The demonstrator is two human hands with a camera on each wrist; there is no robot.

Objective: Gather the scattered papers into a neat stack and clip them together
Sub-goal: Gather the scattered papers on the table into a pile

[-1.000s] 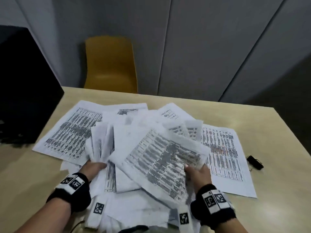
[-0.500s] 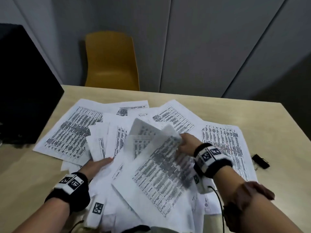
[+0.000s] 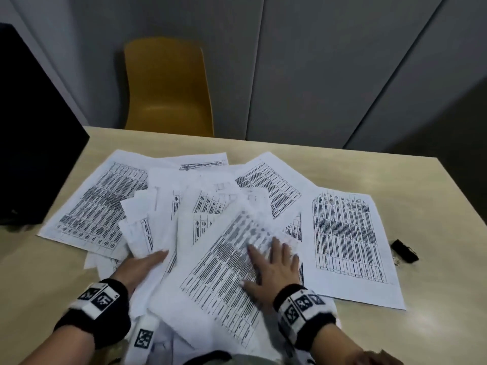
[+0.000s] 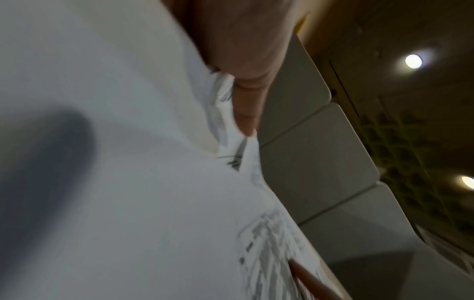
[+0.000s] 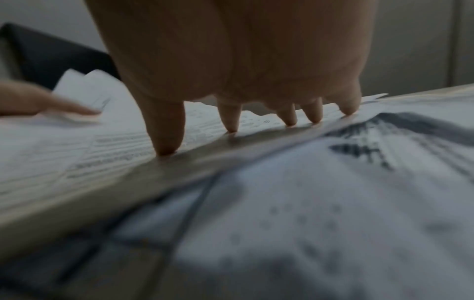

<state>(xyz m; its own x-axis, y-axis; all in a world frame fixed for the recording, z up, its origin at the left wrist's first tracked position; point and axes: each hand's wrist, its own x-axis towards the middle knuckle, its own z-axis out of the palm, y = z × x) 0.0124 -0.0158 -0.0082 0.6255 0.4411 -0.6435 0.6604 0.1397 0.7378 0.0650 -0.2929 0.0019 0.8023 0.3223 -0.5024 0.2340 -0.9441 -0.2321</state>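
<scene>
Table (image 3: 395, 196): pale wood-look top, flat and smooth; bears the whole spread.
Chair (image 3: 168, 85): mustard moulded shell, pushed in at the far edge.
Papers (image 3: 100, 201): thin white sheets printed with dense tables, fanned and overlapping mid-table, some curled at the edges; not yet squared up.
Top sheet (image 3: 218, 275): lies askew on the near heap, likely pinned to stop sliding.
Right hand (image 3: 274, 267): flat on the top sheet, fingers (image 5: 166, 132) spread straight, tips pressing down.
Left hand (image 3: 142, 267): slid under the loose leaves at the heap's left, fingers extended, gripping nothing visible.
Clip (image 3: 404, 251): small, black, on bare table right of the sheets, untouched.
</scene>
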